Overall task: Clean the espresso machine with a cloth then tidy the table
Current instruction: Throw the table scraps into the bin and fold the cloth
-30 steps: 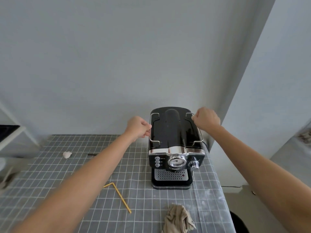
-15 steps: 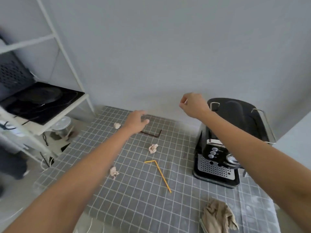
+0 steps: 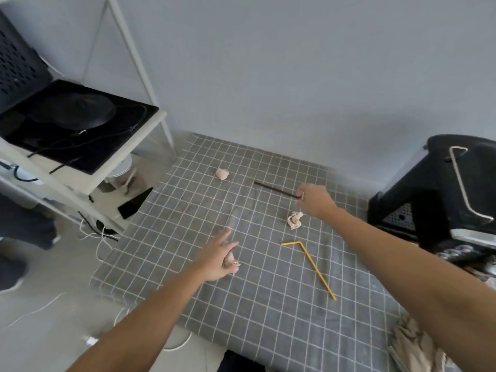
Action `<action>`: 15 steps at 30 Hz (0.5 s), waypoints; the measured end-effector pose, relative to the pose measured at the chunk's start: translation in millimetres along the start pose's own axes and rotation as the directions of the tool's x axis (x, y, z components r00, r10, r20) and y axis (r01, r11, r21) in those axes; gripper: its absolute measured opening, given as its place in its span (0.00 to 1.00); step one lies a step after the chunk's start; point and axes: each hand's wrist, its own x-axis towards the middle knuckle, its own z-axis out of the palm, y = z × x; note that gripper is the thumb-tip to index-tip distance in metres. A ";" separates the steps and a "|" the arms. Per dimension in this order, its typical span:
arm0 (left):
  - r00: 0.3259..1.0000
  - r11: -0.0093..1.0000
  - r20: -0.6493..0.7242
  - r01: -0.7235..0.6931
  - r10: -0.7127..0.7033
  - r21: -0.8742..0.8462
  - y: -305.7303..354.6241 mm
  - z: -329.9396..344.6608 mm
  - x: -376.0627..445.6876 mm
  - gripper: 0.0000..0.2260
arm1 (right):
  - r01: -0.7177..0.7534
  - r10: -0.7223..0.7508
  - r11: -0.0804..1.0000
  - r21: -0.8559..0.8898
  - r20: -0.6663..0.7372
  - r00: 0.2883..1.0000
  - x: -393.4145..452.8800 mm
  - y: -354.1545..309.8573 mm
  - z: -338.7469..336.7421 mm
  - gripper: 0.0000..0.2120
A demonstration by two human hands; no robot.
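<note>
You've left the espresso machine (image 3: 440,189); tidying begins. Your left hand (image 3: 217,257), fingers spread, covers a paper wad (image 3: 231,260) near the table's (image 3: 268,318) left edge; right hand (image 3: 312,200) pinches the dark straw (image 3: 273,189).

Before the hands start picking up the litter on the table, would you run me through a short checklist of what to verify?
1. Left hand at the near paper wad: ok, touching it.
2. Right hand at the dark straw: ok, at its end; grip cannot tell.
3. Middle paper wad free: ok.
4. Far paper wad free: ok.
5. Yellow straw free: ok.
6. Bin for the litter: cannot tell, none in view.
</note>
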 end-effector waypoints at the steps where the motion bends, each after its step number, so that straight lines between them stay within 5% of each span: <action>1: 0.999 0.998 0.013 -0.032 0.031 0.052 -4.8 11.2 0.0 0.34 | -0.009 0.009 1.000 -0.011 0.025 1.000 1.8 0.1 10.7 0.13; 8: 0.962 0.975 -0.170 -0.202 0.215 0.090 -25.2 52.1 1.3 0.26 | -0.015 0.017 1.000 -0.013 0.134 0.991 25.0 22.2 78.7 0.32; 15: 0.864 0.949 -0.437 -0.309 0.250 -0.066 -34.5 25.2 34.2 0.19 | 0.026 -0.008 0.994 -0.102 0.169 0.986 27.3 34.4 111.6 0.26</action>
